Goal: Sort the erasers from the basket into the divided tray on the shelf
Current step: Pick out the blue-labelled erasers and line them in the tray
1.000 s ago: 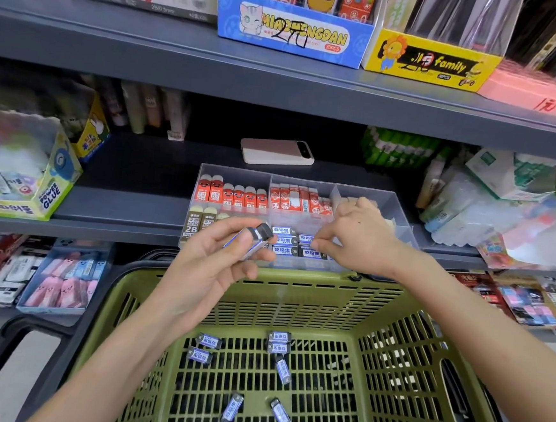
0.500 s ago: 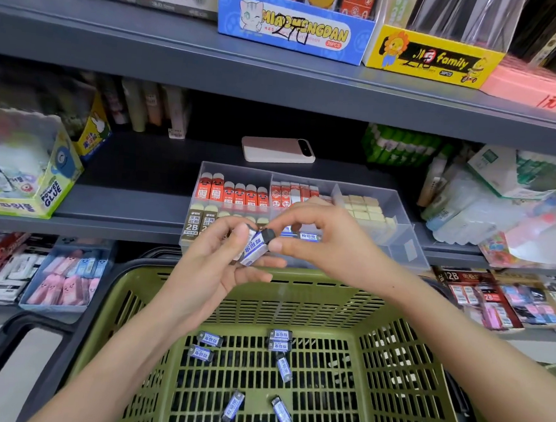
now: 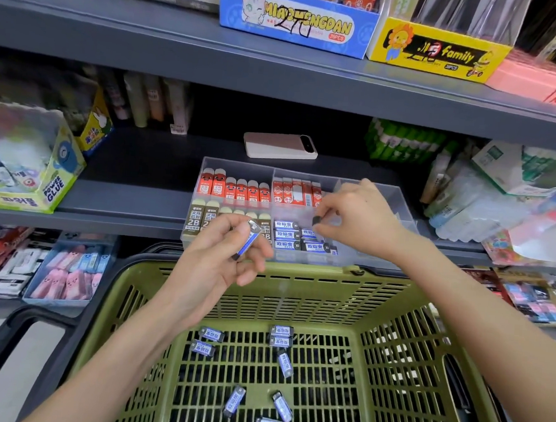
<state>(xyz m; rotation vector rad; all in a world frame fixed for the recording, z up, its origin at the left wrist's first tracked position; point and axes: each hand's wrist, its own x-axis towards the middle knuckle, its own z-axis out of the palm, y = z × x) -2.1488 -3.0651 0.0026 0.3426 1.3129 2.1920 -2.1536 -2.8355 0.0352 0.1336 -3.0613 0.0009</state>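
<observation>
an eraser in each hand — by the divided tray (image 3: 400,203)
left hand (image 3: 212,265) pinches a blue-sleeved eraser (image 3: 248,240) above the basket (image 3: 298,275) rim; right hand (image 3: 359,217) pinches a dark eraser (image 3: 317,221) over the tray's front-middle compartment.

Visible body: left hand (image 3: 219,259), right hand (image 3: 359,217), left forearm (image 3: 118,358), right forearm (image 3: 481,313); both hands are bare; both forearms are bare from wrist to the edge of view; the back of the right hand carries one small dark spot near the knuckles.
</observation>
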